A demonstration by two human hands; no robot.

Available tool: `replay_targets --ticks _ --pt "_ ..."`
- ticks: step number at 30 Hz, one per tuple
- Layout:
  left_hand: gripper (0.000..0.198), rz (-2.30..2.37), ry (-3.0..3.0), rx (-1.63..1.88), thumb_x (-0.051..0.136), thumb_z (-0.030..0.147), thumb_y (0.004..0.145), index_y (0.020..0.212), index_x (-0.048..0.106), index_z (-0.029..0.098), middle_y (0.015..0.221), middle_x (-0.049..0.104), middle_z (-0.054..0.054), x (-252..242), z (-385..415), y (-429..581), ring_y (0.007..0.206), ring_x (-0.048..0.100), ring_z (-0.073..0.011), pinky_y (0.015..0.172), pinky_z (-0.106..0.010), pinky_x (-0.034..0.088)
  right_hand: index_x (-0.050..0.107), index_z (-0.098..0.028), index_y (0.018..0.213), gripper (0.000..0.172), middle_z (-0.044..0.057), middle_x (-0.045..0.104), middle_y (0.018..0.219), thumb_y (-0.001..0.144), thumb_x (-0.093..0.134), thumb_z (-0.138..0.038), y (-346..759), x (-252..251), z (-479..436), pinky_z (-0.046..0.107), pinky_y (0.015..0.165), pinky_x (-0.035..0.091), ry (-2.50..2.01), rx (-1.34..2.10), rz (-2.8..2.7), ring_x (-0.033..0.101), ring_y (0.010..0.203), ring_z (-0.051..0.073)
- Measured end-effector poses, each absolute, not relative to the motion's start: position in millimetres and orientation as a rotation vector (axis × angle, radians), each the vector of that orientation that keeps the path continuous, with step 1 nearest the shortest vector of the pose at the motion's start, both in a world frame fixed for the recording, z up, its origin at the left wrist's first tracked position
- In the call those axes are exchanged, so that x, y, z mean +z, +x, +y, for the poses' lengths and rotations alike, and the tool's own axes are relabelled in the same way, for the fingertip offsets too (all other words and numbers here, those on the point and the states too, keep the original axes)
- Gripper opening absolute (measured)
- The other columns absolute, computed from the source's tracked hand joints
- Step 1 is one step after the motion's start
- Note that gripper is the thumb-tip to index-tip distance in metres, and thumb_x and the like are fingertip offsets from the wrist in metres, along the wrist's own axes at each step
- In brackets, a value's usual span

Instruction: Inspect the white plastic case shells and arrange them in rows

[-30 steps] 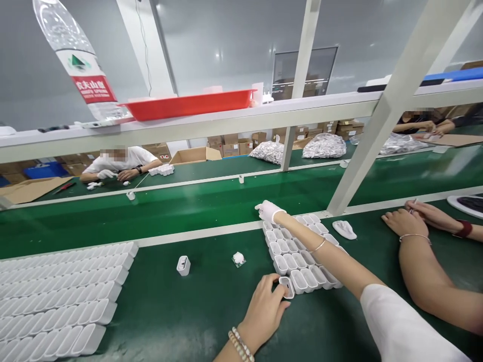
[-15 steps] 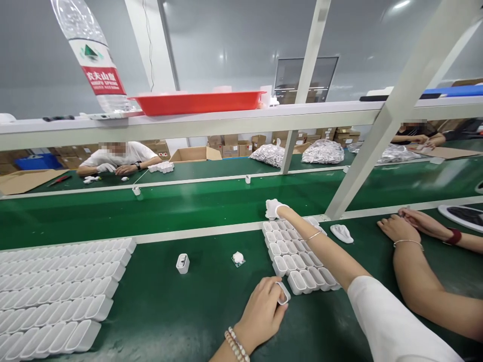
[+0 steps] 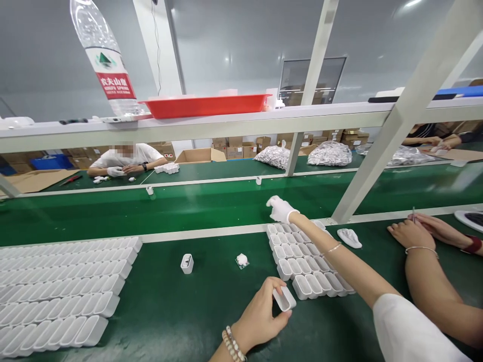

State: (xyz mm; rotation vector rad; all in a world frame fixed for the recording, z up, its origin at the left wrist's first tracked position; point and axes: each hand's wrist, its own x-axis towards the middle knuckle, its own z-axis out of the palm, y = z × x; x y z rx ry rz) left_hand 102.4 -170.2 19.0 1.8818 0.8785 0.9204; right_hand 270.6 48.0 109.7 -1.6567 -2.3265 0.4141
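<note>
My left hand (image 3: 262,311), with a beaded bracelet, is closed around a small white oblong case (image 3: 286,299). The case is tilted, its hollow side showing. My right hand (image 3: 279,209) wears a white glove and reaches over the green belt, fingers pointing left and partly bent, with nothing visible in them. Below my right arm stands a block of white cases (image 3: 290,267) in rows. Left of my left hand, a small circuit board with a white dome (image 3: 242,260) lies on the table. Farther left stands a single white case (image 3: 186,263) with something dark inside.
Many rows of white cases (image 3: 86,332) fill the table's left side. A white glove (image 3: 349,238) lies by a slanted post (image 3: 372,166). Two small white cases ride the belt (image 3: 211,206). At right are a co-worker's hands (image 3: 411,234). A shelf (image 3: 234,118) crosses above, bearing a red tray (image 3: 207,106).
My left hand has turned the case so its hollow side shows more. My gloved right hand has shifted slightly, its fingers now stretching farther left. The view has moved a little left.
</note>
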Motion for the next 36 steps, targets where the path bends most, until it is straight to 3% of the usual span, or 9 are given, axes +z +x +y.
replay_targets --ticks 3,6,10,15,18,21,27,30,36 --pt "0.045 0.82 1.829 0.896 0.07 0.009 0.08 0.11 0.04 0.024 0.129 0.061 -0.013 31.5 -170.8 97.6 0.117 0.063 -0.0248 0.1 -0.041 0.05 0.064 -0.016 0.121 0.028 0.009 0.063 0.125 0.097 0.065 -0.028 249.5 95.5 28.2 0.041 0.092 0.057 -1.324 0.702 -2.502 0.065 0.107 0.021" --pt "0.054 0.749 1.794 0.865 0.075 0.012 0.077 0.117 0.04 0.024 0.126 0.066 -0.011 49.5 -170.1 88.1 0.112 0.066 -0.0237 0.097 -0.038 0.052 0.068 -0.015 0.111 0.021 0.005 0.068 0.106 0.098 0.063 -0.03 222.9 73.5 5.8 0.031 0.078 0.059 -1.104 0.952 -2.563 0.067 0.087 0.015" --pt "0.046 0.767 1.772 0.926 0.072 0.011 0.08 0.117 0.049 0.024 0.123 0.07 -0.008 65.6 -168.2 62.8 0.113 0.067 -0.0238 0.1 -0.039 0.05 0.068 -0.015 0.098 0.02 0.001 0.067 0.087 0.1 0.062 -0.034 202.1 50.5 -6.6 0.025 0.065 0.055 -0.981 1.15 -2.58 0.062 0.068 0.011" --pt "0.036 0.967 1.733 1.236 0.066 0.017 0.087 0.121 0.054 0.024 0.127 0.065 -0.011 57.9 -160.7 25.5 0.118 0.063 -0.0258 0.102 -0.042 0.049 0.066 -0.012 0.086 0.022 -0.004 0.061 0.071 0.094 0.068 -0.032 199.4 36.3 -7.8 0.025 0.061 0.052 -0.982 1.312 -2.523 0.059 0.06 0.01" --pt "0.033 1.059 1.766 1.366 0.068 0.022 0.089 0.12 0.058 0.025 0.132 0.06 -0.012 51.9 -156.7 12.2 0.124 0.059 -0.028 0.102 -0.044 0.05 0.066 -0.014 0.088 0.02 -0.005 0.063 0.07 0.079 0.081 -0.023 203.1 29.7 -16.6 0.025 0.063 0.052 -1.006 1.382 -2.397 0.062 0.063 0.011" --pt "0.034 1.139 1.831 1.438 0.07 0.028 0.09 0.123 0.063 0.028 0.13 0.061 -0.012 51.7 -156.5 5.7 0.123 0.06 -0.0293 0.101 -0.046 0.052 0.063 -0.016 0.098 0.037 -0.005 0.067 0.073 0.066 0.082 -0.012 211.2 28.9 -32.2 0.025 0.065 0.054 -1.007 1.475 -2.243 0.066 0.066 0.012" --pt "0.039 1.155 1.96 1.526 0.068 0.03 0.093 0.131 0.062 0.035 0.121 0.068 -0.009 53.3 -157.1 1.5 0.113 0.064 -0.0276 0.092 -0.042 0.057 0.054 -0.017 0.114 0.041 0.009 0.075 0.103 0.082 0.072 -0.035 237.0 63.6 -70.1 0.036 0.084 0.06 -0.845 1.538 -1.984 0.073 0.09 0.018" --pt "0.043 1.123 2.041 1.529 0.069 0.027 0.093 0.134 0.06 0.037 0.119 0.068 -0.007 52.7 -156.5 2.8 0.111 0.064 -0.0257 0.091 -0.039 0.058 0.059 -0.018 0.118 0.043 0.008 0.076 0.104 0.084 0.074 -0.038 244.3 80.7 -89.4 0.038 0.091 0.059 -0.78 1.481 -1.911 0.073 0.095 0.019" --pt "0.042 1.144 2.12 1.455 0.069 0.03 0.094 0.135 0.062 0.035 0.114 0.07 -0.009 55.2 -155.7 7.5 0.105 0.066 -0.0276 0.086 -0.041 0.06 0.069 -0.025 0.117 0.034 0.002 0.075 0.092 0.085 0.07 -0.035 243.9 89.3 -111.8 0.028 0.06 0.062 -0.917 1.346 -1.963 0.071 0.069 0.015"
